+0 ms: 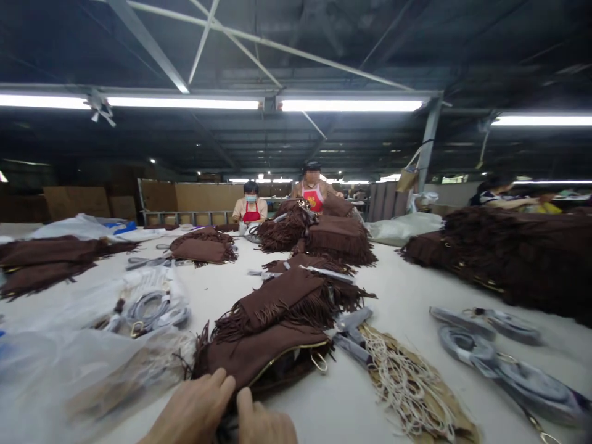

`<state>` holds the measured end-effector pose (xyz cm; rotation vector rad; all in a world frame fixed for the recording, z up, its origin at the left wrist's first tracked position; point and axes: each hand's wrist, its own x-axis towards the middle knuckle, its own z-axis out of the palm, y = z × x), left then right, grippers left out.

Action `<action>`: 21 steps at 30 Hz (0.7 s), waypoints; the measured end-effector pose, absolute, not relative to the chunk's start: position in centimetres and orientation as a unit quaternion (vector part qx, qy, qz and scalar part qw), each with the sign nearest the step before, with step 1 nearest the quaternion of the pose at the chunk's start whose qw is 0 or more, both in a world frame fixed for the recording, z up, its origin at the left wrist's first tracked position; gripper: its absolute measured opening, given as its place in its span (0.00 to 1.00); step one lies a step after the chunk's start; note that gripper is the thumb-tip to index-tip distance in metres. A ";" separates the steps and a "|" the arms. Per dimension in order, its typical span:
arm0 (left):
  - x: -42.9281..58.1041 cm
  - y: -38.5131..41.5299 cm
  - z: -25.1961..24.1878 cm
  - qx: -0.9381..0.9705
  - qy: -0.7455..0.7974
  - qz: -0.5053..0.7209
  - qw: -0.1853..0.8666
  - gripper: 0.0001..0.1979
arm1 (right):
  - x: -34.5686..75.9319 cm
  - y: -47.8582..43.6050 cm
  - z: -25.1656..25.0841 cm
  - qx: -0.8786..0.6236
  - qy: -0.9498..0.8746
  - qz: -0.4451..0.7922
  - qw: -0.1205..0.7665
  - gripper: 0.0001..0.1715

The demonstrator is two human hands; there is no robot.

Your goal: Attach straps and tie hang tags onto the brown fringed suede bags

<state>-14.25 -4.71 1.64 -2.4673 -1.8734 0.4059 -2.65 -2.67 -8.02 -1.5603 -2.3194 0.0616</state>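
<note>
A dark brown fringed bag [252, 351] lies in front of me, its gold zipper part open and a gold clip hanging from one end. My left hand [197, 404] grips the near edge of this bag, fingers bent over the brown material. Close beside it, my right hand [266, 425] is closed at the same near corner, its lower part cut off by the frame. The fingertips are partly hidden against the bag. Another brown fringed bag [282, 299] rests just behind it.
Wrapped grey straps [504, 364] and a bundle of white cords [407, 382] lie to the right. Clear plastic bags [41, 370] spread on the left. A large fringed pile [522, 253] stands far right. Two people in red aprons [252, 213] work across the white table [217, 283].
</note>
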 end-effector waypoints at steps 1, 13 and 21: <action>-14.5 -4.5 2.1 -0.791 -0.600 0.117 0.027 0.19 | -2.2 -2.5 -6.7 -0.560 -0.810 0.040 0.167 0.17; -18.2 -4.2 1.5 -0.778 -0.624 -0.004 0.072 0.19 | 17.3 1.7 -2.2 -0.620 -0.776 0.003 0.117 0.22; -15.2 -3.7 1.1 -0.781 -0.622 0.040 0.041 0.25 | 20.1 0.2 -1.7 -0.567 -0.794 0.106 0.195 0.09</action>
